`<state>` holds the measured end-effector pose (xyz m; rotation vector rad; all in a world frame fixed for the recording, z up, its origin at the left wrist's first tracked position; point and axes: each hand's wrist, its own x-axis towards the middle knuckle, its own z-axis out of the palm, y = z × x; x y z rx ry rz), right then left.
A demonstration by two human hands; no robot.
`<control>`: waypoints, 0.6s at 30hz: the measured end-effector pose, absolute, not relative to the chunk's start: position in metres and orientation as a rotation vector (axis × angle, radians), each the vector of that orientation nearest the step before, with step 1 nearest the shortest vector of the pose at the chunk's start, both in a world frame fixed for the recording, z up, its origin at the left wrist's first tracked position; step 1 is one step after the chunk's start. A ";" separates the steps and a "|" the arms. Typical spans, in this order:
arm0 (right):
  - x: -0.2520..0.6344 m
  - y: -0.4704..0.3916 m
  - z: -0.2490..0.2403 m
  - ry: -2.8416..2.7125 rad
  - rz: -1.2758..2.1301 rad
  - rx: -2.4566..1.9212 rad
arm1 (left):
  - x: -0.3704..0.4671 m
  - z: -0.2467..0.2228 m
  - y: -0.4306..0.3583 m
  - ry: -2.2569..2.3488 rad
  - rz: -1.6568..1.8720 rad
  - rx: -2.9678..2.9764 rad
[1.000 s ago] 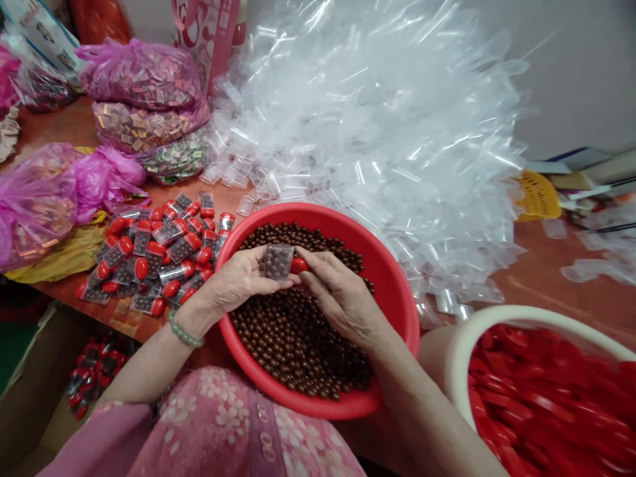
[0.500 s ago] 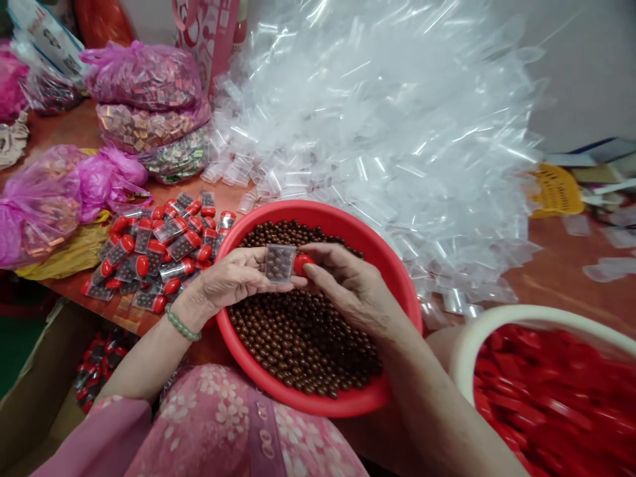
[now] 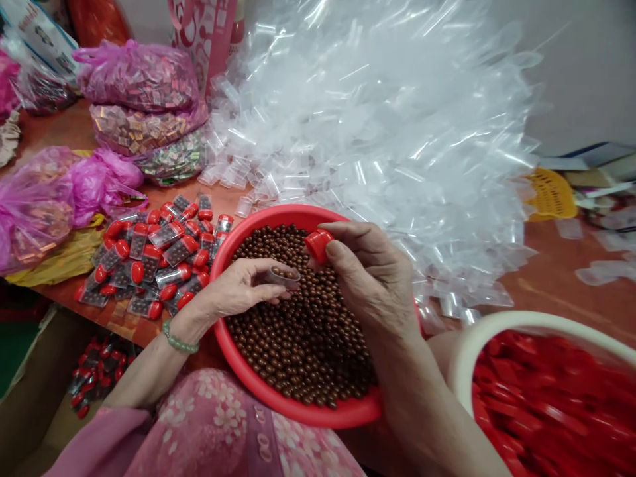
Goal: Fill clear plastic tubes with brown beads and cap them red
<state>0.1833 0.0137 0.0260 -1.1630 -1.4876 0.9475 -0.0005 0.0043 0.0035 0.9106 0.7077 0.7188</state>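
Over the red basin (image 3: 293,416) of brown balls (image 3: 303,344), my left hand (image 3: 243,288) grips a clear container (image 3: 285,278) with brown balls inside, its open mouth tilted upward. My right hand (image 3: 370,278) pinches a red cap (image 3: 318,246) between thumb and fingers, up and to the right of the container. Cap and container are apart. Left of the basin lies a pile of filled containers with red caps (image 3: 149,255).
Behind the basin rises a large heap of clear empty containers (image 3: 377,119). A cream tub (image 3: 464,351) of red caps (image 3: 551,397) stands at the right. Pink bags (image 3: 139,76) sit at the left, and a cardboard box (image 3: 30,404) is below the table edge.
The red cap and the container have moved apart. My right hand has risen with the cap, and the container in my left hand has tipped, its open mouth now showing.
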 end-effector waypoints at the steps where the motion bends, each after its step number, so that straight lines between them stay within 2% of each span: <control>1: 0.183 0.014 0.024 -1.497 0.949 -1.165 | -0.001 0.002 0.006 0.718 0.717 0.918; 18: 0.175 0.016 0.022 -1.958 0.594 -1.042 | 0.005 -0.004 0.009 0.744 0.786 0.978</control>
